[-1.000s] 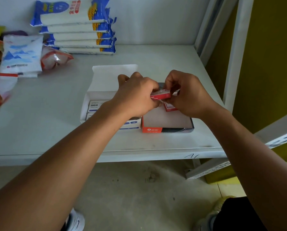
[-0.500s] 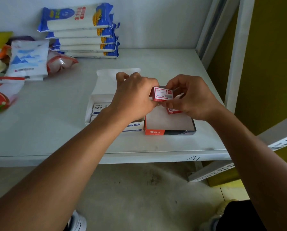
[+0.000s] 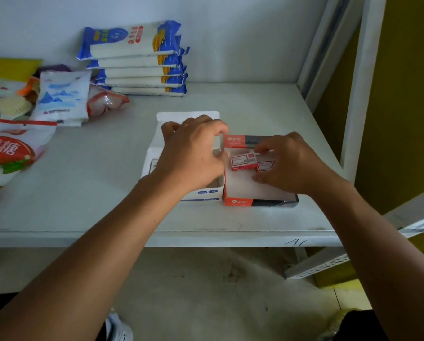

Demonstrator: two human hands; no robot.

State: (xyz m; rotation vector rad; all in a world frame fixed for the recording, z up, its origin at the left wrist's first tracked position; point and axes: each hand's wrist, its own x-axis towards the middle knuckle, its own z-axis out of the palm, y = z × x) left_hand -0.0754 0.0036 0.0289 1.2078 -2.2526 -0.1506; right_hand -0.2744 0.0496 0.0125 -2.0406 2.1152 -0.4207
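Observation:
A small red-and-white box lies low in an open orange-fronted tray box, next to a second small red box. My right hand pinches the first small box at its upper right edge, fingers curled over the second one. My left hand is curled, its thumb side against the small box's left end. It hovers over an open white box with blue print, hiding most of that box's contents.
Everything sits on a white shelf with an upright post at the right. Stacked blue-and-white noodle packs stand at the back. Food bags and a red sugar bag lie at the left.
The small red box, held up between both hands before, has come down into the orange tray box beside the other small box. Both hands lowered with it.

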